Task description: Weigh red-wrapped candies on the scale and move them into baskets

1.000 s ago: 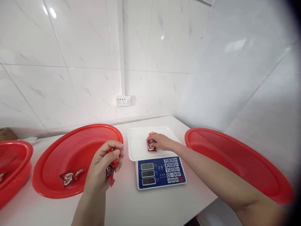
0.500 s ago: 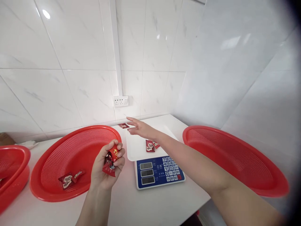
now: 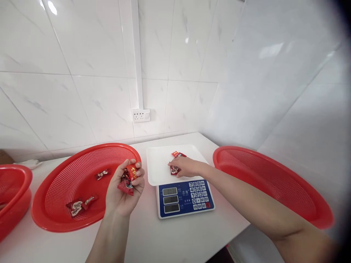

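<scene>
My left hand (image 3: 124, 190) is closed round a bunch of red candy packets (image 3: 128, 179), held palm up over the counter between the middle red basket (image 3: 55, 215) and the scale (image 3: 181, 199). My right hand (image 3: 184, 167) rests on the scale's white tray (image 3: 157, 164), fingers pinched on a red candy packet (image 3: 173, 169). Another red packet (image 3: 178, 154) lies at the tray's far side. In the middle basket lie one packet (image 3: 102, 174) near its centre and two more (image 3: 79, 205) toward the front.
A second red basket (image 3: 274, 182) stands right of the scale, partly over the counter edge. A third red basket (image 3: 13, 193) is at the far left. A wall socket (image 3: 140, 115) sits on the tiled wall behind. The counter's front edge runs near my arms.
My right hand reached out over the middle basket, where one more packet now lies, then came back to the scale tray and closed on a packet. My left hand stayed put.
</scene>
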The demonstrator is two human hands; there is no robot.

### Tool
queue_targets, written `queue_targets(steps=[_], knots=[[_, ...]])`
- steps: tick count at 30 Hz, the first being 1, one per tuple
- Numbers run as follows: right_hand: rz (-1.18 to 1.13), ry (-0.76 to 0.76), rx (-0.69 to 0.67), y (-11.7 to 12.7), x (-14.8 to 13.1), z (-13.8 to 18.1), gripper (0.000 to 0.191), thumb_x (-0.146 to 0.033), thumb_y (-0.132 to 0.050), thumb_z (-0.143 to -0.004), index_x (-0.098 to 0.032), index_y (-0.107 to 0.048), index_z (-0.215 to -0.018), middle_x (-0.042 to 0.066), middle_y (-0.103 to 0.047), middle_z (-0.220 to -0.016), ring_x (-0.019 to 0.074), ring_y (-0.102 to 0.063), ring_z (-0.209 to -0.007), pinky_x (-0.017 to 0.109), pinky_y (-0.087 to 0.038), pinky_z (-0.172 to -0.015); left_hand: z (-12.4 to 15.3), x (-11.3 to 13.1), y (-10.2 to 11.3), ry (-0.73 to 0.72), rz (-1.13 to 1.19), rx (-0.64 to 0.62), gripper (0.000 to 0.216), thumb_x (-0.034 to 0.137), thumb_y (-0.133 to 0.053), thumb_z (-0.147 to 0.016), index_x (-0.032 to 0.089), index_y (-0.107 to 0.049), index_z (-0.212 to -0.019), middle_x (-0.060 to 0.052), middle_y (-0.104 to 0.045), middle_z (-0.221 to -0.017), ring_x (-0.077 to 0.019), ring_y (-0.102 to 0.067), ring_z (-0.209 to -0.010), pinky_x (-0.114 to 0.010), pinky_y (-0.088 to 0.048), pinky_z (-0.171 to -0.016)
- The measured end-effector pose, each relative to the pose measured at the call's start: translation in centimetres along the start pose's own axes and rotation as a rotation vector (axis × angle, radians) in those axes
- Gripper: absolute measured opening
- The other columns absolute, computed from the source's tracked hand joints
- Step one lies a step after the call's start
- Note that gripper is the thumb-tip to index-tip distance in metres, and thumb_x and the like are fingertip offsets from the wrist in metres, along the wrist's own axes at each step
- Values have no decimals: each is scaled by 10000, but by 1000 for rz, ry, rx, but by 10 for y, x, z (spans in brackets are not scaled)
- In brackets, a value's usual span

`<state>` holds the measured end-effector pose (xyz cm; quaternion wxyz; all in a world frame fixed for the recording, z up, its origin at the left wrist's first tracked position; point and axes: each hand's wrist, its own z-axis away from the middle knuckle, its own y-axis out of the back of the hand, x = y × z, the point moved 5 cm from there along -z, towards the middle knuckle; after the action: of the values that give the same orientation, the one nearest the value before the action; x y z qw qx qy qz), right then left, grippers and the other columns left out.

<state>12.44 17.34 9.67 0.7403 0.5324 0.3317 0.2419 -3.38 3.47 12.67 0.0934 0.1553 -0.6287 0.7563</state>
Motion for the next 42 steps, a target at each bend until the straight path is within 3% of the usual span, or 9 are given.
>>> queue_targets(steps=[7, 10, 13, 15, 19, 23, 30, 35, 42], knots=[[-104, -65, 147, 10, -9, -19, 337, -160, -452, -856, -205, -580, -1165, 126, -657, -1101, 271, -610, -968, 393, -461, -799, 8, 0, -3, -11, -17, -55, 137, 161, -431, -858, 135, -552, -800, -26, -499, -765, -56, -459, -566, -102, -388, -385], [-311, 49, 271, 26, -35, -37, 400, -263, -346, -940, -245, -393, -1337, 82, -605, -1210, 189, -595, -1028, 328, -470, -835, 10, -8, -6, 38, -61, -81, 117, 152, -453, -842, 137, -558, -792, -23, -498, -759, -54, -459, -559, -103, -390, -383], [-655, 294, 364, 45, -60, -49, 610, -422, -395, -920, -274, -138, -1452, 94, -412, -1417, 173, -501, -1191, 335, -439, -928, 11, -12, -8, 74, -85, -112, 106, 151, -466, -835, 138, -561, -790, -17, -493, -750, -51, -456, -551, -103, -394, -380], [-644, 332, 417, 53, -59, -48, 669, -434, -464, -881, -285, -153, -1455, 82, -307, -1483, 194, -381, -1298, 380, -368, -1011, 12, -10, -9, 67, -89, -122, 116, 155, -462, -839, 138, -563, -786, -17, -493, -743, -51, -459, -551, -102, -398, -379], [-268, 34, 410, 47, -16, -28, 551, -382, -472, -874, -245, -347, -1393, 62, -337, -1471, 208, -305, -1338, 390, -261, -1080, 11, -5, -8, 40, -83, -121, 113, 150, -473, -829, 137, -568, -769, -20, -503, -742, -52, -466, -551, -102, -401, -376], [-110, -256, 279, 21, 34, -6, 508, -399, -477, -860, -197, -446, -1325, 128, -480, -1352, 289, -467, -1206, 411, -393, -939, 9, -6, -7, 51, -81, -124, 109, 149, -487, -820, 134, -576, -759, -20, -502, -739, -55, -465, -548, -111, -407, -379], [-109, -372, 301, 5, 52, -11, 336, -287, -575, -776, -203, -578, -1101, 120, -564, -1106, 263, -609, -901, 336, -445, -712, 6, -11, -6, 71, -93, -116, 105, 137, -499, -816, 122, -587, -761, -20, -507, -735, -59, -464, -547, -120, -403, -377], [-220, -276, 375, 21, 35, -25, 234, -180, -619, -734, -169, -611, -968, 113, -558, -1082, 209, -604, -855, 297, -452, -716, 8, -9, -7, 59, -89, -152, 110, 143, -499, -822, 120, -588, -762, -20, -507, -733, -60, -468, -555, -122, -409, -387], [-573, 161, 454, 55, -28, -38, 545, -406, -506, -864, -282, -337, -1368, 83, -415, -1384, 165, -570, -1045, 298, -485, -797, 10, -9, -7, 66, -98, -170, 130, 144, -479, -832, 119, -588, -766, -20, -506, -723, -61, -468, -548, -122, -412, -385]])
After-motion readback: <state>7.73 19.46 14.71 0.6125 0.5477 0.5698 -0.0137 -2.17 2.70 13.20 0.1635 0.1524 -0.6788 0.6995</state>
